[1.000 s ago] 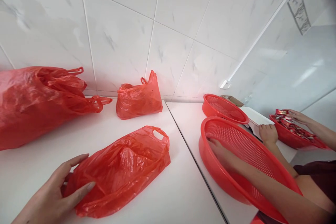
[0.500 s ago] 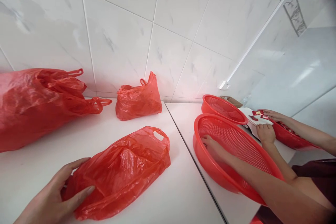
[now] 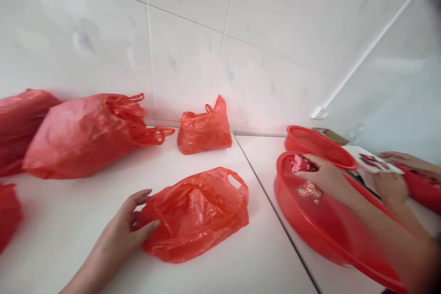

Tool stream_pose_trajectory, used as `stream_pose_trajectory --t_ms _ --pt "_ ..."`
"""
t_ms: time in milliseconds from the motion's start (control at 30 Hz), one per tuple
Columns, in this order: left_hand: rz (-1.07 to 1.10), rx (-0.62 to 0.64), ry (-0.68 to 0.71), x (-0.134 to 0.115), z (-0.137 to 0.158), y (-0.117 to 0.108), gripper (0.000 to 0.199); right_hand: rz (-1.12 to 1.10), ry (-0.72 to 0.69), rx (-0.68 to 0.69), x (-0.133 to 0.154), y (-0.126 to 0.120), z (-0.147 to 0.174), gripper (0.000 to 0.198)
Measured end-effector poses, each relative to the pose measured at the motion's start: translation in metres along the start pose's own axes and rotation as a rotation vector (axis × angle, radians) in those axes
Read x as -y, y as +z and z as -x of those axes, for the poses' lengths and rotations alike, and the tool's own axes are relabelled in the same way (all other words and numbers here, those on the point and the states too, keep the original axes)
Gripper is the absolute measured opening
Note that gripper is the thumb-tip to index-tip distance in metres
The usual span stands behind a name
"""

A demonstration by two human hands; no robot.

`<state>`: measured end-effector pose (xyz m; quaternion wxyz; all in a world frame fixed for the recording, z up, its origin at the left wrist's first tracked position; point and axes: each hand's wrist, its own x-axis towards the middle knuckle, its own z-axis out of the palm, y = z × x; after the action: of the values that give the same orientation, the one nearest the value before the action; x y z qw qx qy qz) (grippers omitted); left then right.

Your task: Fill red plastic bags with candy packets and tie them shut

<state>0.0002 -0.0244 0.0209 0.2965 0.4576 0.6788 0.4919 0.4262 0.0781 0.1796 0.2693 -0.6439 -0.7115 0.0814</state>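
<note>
A red plastic bag (image 3: 196,220) lies with its mouth partly spread on the white table, its handle hole pointing away to the right. My left hand (image 3: 132,220) grips the near left end of this bag, thumb over the edge and fingers curled behind. Over the far end of a large red plastic colander (image 3: 285,202), my right hand (image 3: 324,177) pinches a small red-and-pink wrapped packet (image 3: 301,164); whether it holds more than one I cannot tell. Gold printing (image 3: 310,191) shows inside the colander, below that hand.
Filled red bags (image 3: 86,138) lie at the left, and a smaller one (image 3: 205,131) stands by the tiled wall. Behind the large colander is another red colander (image 3: 320,147). A co-worker's hand (image 3: 391,188) rests near a white board with red packets (image 3: 372,160).
My right hand has risen from inside the colander, now with a red-and-pink packet in its fingers. My left hand keeps hold of the bag. The view has turned left.
</note>
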Motion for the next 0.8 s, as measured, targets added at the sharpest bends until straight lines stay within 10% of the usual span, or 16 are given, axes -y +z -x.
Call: stream_pose_trajectory --t_ms 100,267,467,667,800 --pt "0.045 0.113 -0.048 -0.009 0.006 -0.002 0.066 -0.097 -0.014 -0.028 0.043 0.016 -0.006 0.033" --pt "0.059 0.118 -0.07 -0.014 0.011 -0.006 0.063 -0.325 -0.447 0.165 0.124 0.071 0.008 0.029" --pt "0.068 0.107 -0.017 -0.009 0.01 -0.01 0.056 -0.132 -0.704 0.437 0.162 0.136 0.024 0.028" --pt "0.056 0.119 0.007 -0.007 0.01 -0.011 0.055 -0.081 -0.715 0.687 0.166 0.119 0.031 0.047" --pt "0.039 0.146 0.003 -0.008 0.01 -0.013 0.055 -0.101 -0.437 0.432 0.144 0.079 0.018 0.029"
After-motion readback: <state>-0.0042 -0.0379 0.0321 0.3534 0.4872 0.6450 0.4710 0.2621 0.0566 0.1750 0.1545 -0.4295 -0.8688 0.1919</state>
